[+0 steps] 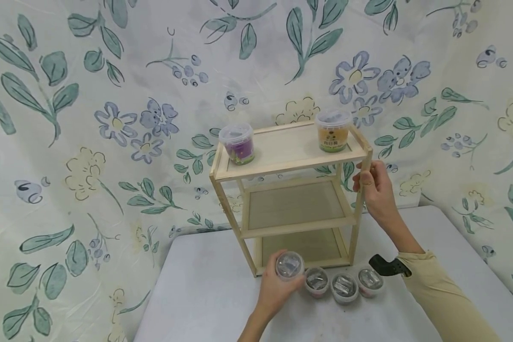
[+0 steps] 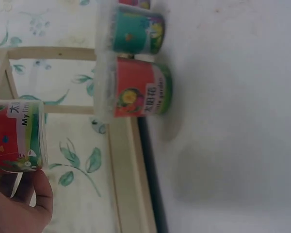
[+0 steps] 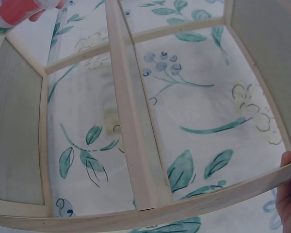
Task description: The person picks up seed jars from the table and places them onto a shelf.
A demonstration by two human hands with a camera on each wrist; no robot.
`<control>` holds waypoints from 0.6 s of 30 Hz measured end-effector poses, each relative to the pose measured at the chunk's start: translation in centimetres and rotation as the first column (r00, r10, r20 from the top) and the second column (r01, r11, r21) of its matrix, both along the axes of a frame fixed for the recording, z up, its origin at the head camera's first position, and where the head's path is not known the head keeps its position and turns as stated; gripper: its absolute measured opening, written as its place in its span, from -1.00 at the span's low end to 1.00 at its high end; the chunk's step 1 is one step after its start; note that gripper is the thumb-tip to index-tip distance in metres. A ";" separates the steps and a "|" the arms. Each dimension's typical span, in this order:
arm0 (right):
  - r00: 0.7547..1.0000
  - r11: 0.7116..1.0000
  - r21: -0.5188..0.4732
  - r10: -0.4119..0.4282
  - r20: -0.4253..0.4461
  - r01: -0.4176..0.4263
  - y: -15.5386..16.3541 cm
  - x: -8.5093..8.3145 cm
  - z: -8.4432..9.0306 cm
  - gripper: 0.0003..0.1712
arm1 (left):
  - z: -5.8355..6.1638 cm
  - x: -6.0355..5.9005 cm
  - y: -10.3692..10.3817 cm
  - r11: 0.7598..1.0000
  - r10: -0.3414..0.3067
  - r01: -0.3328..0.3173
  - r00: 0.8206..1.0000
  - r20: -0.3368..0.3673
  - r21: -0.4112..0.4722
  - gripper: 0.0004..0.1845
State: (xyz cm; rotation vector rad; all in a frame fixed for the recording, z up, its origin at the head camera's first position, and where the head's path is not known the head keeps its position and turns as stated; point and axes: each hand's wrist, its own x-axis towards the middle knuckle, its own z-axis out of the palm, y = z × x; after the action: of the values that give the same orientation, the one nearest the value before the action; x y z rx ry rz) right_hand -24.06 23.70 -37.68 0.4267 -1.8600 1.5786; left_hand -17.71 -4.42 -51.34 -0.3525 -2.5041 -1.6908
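Here the left hand (image 1: 278,289) grips a small lidded tub (image 1: 289,264), lifted just above the table (image 1: 196,285) before the wooden shelf (image 1: 290,190). The right hand (image 1: 376,190) clasps the shelf's front post, steadying it. Next, I judge, the tub needs guiding onto a tier.

In front of me a grey table (image 1: 196,294) stands against a pale cloth (image 1: 111,118) printed with green leaves and blue and yellow flowers. Three small tubs with clear lids sit in a row on the table just before the wooden rack (image 1: 286,147): a left tub (image 1: 317,281), a middle tub (image 1: 344,288) and a right tub (image 1: 370,282). My left wrist view shows one labelled red, its neighbour teal. On the rack's top shelf a purple tub (image 1: 237,143) stands at the left end and an orange tub (image 1: 333,130) at the right, well apart.
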 end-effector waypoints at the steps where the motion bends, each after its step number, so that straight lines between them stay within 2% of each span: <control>1: 1.000 1.000 0.000 0.000 0.003 0.000 0.0 0.0 0.0 -0.73 | 0.2 0.0 0.0 1.000 -0.003 0.003 1.000 -0.006 0.003 -0.17; 5: 1.000 1.000 0.010 -0.007 0.009 0.007 0.1 0.0 -0.1 -0.72 | 1.5 -0.1 0.3 1.000 -0.019 0.020 0.999 -0.041 0.015 -0.16; 10: 1.000 1.000 0.014 -0.013 0.004 0.013 0.1 0.0 0.0 -0.74 | 3.8 -0.3 0.9 0.998 -0.060 0.063 0.994 -0.096 0.031 -0.17; 18: 1.000 1.000 -0.004 0.000 0.007 0.000 0.0 0.0 0.0 -0.75 | 6.9 -1.8 1.8 0.993 -0.114 0.118 0.981 -0.154 0.015 -0.20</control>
State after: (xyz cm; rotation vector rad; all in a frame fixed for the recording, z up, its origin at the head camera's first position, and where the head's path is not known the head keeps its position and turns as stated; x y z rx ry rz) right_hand -24.05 23.66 -37.63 0.4194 -1.8616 1.5854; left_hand -19.50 -2.57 -44.45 -0.6123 -2.3935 -1.6625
